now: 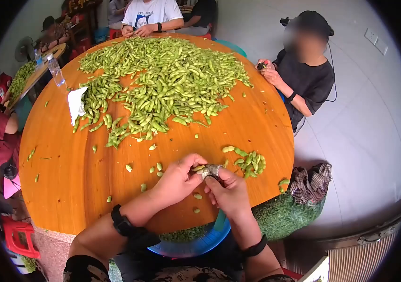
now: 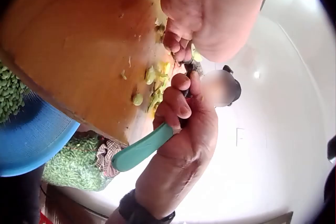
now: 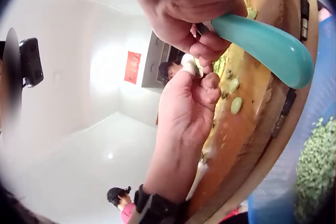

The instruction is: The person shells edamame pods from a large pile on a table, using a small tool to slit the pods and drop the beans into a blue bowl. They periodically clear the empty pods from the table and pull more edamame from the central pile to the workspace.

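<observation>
Thumb and fingertips of my left hand pinch a green pod above the wooden table. Close against it, my right hand has its fingers curled round a tool with a teal handle, which sticks out below the palm; the tool's working end is mostly hidden by the fingers. A crumpled greyish-white thing lies between both hands' fingertips; what it is I cannot tell. In the right wrist view, the left fingertips meet the right ones, with something pale green between them.
A big heap of pods covers the table's far part. Several loose beans dot the wood near my hands, and a small pile of pods lies to the right. Below the edge are a blue basin and a filled bag. People sit around.
</observation>
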